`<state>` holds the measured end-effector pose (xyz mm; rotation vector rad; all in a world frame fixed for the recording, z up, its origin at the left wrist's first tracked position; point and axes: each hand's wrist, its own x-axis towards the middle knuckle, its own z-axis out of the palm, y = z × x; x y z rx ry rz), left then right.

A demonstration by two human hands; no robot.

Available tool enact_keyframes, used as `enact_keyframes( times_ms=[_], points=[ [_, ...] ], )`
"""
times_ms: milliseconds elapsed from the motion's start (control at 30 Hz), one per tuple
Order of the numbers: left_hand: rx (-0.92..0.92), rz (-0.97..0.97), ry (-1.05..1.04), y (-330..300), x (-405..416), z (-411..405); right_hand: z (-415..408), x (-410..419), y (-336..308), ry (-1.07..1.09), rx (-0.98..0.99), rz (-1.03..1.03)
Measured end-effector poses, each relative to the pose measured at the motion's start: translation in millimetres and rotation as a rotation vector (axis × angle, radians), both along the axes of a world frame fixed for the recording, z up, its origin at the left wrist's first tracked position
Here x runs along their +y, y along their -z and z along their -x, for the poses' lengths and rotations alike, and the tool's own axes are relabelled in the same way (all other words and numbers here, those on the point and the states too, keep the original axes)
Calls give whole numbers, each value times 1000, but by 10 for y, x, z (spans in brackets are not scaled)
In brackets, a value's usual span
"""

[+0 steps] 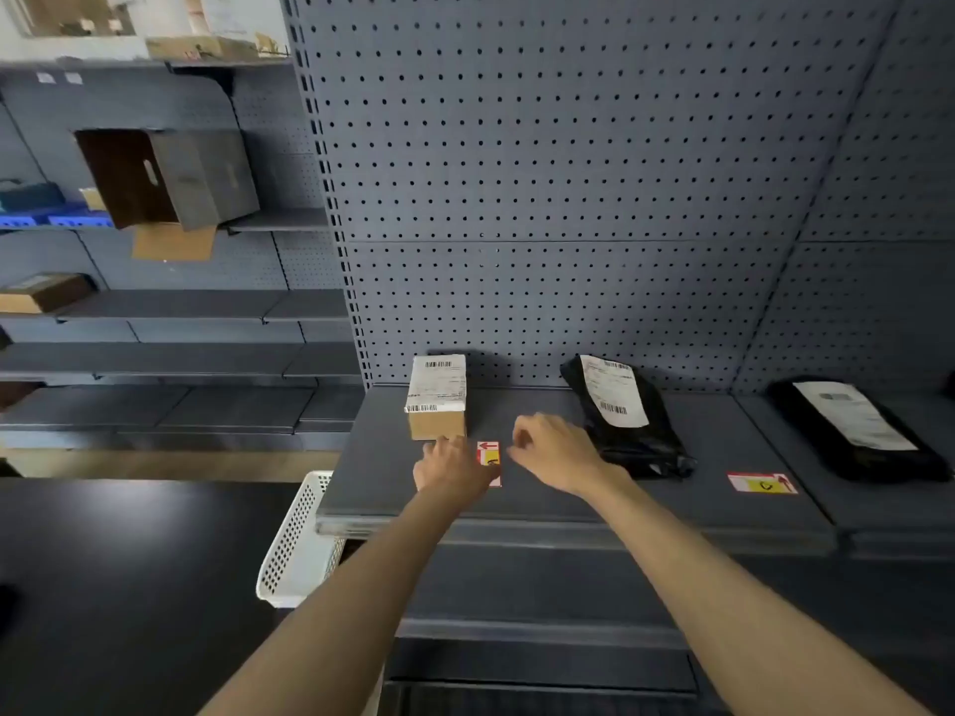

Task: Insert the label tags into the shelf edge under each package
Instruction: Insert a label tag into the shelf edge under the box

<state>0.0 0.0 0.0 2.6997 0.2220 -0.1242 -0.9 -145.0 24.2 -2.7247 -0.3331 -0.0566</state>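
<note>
Both hands, left (448, 465) and right (555, 452), fingers curled (grip unclear), flank a label tag (489, 457).

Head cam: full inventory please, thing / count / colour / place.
Cardboard box: 1, brown with white shipping label, shelf left, near the pegboard.
Poly mailers: 2, black with white labels, one mid-shelf, one on the shelf at far right.
Label tags: 2, red, white and yellow, lying flat on the shelf top; one between the hands, one further right near the front.
Shelf: grey, front edge strip shows no tags.
Pegboard: grey, behind the shelf.
Basket: 1, white perforated, below the shelf's left end.
Side shelving: grey, left, holding a few boxes.
Left hand: on the shelf by the box, partly covering the tag.
Right hand: over the shelf, fingers curled, holding nothing visible.
</note>
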Motion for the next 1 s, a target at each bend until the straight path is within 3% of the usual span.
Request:
enact_keyframes(
  times_ms=[300,500,767,900,1000],
  points=[
    [2,-155,-78,405,-133,-199,-241,51,505,43,-5,49],
    [82,-10,-113,410,-94,-322,-243,30,535,54,-16,-19],
    [130,26,-36,373,-26,-378,-230,4,585,85,48,-34],
    [74,27,11,329,36,-397,-232,2,644,113,58,-63],
    [21,181,79,262,198,-386,-230,11,592,114,38,-169]
  ],
)
